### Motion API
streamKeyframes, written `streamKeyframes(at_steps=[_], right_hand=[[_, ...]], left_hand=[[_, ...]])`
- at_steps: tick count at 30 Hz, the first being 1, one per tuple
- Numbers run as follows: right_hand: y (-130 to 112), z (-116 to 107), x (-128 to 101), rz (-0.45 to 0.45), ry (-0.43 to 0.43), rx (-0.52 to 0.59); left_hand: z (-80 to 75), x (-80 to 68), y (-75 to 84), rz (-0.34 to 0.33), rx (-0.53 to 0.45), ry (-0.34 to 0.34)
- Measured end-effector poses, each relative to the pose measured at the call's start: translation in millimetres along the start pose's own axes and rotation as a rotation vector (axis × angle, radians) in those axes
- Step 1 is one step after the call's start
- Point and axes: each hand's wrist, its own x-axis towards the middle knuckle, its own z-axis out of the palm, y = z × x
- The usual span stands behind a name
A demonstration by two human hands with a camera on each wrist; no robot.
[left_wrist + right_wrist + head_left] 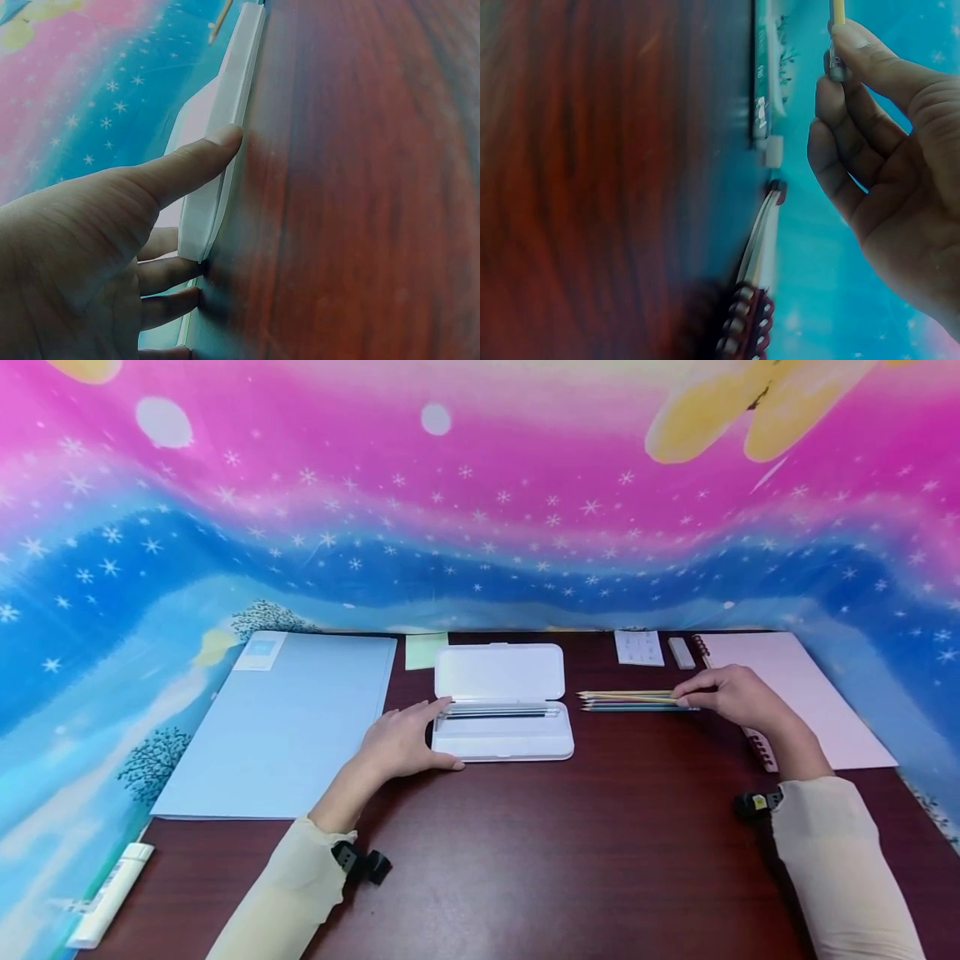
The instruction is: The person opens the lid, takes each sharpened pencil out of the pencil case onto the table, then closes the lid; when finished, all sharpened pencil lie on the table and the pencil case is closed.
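A white pencil case (502, 747) lies with its lid folded back, several pencils (498, 713) in its rear part. My left hand (401, 739) holds the case's left end. The left wrist view has my thumb (191, 165) along the front wall of the case (217, 150) and the other fingers round its end. To the right, my right hand (731, 693) pinches a yellow pencil (637, 698) near its eraser end, over several other pencils (637, 708) lying side by side. In the right wrist view the held pencil's end (838, 71) pokes out below the fingertips.
A light blue folder (277, 735) lies left, a glue stick (112, 897) nearer me. Green sticky notes (426, 651) sit behind the case. At back right are a white paper pad (639, 647), an eraser (681, 653) and a pink spiral notebook (810, 702). A patterned cloth (480, 552) borders the table.
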Motion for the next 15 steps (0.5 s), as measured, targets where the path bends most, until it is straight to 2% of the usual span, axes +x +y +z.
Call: streamKeyframes(at_steps=[8, 15], right_hand=[[10.9, 3.2, -0.6, 0.059, -0.033, 0.01], [13.3, 4.4, 0.7, 0.034, -0.036, -0.011]], left_hand=[[0.3, -0.2, 0.4, -0.006, 0.004, 0.0], [1.3, 0.8, -0.4, -0.002, 0.0, -0.001]])
